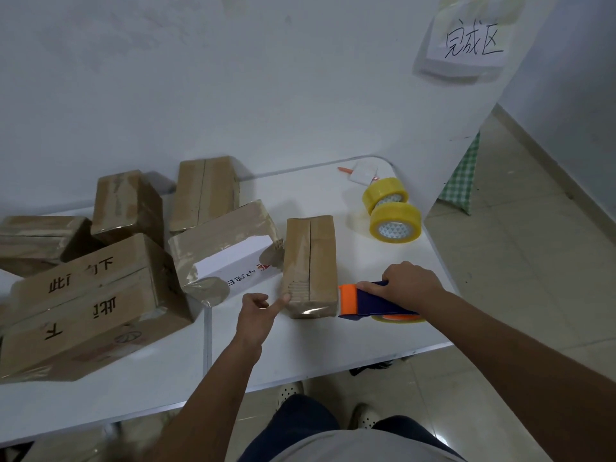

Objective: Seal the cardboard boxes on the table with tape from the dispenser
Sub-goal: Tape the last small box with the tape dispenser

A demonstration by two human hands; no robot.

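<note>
The right hand (408, 285) grips the handle of the blue and orange plastic tape dispenser (373, 301), its orange mouth just beside the near right edge of the small brown cardboard box (310, 265), probably ready to start a strip. The left hand (256, 310) has its fingers (280, 301) loosely curled, one fingertip touching the box's near left corner, seemingly to steady it against the pull. The box lies on the white bench (300, 348) between the two hands; its flaps meet along a dark open seam, with worn glossy film near the fingers. Beyond the right hand sit two yellow tape rolls (391, 211); left of the left hand lie other brown cardboard boxes (100, 295).
</note>
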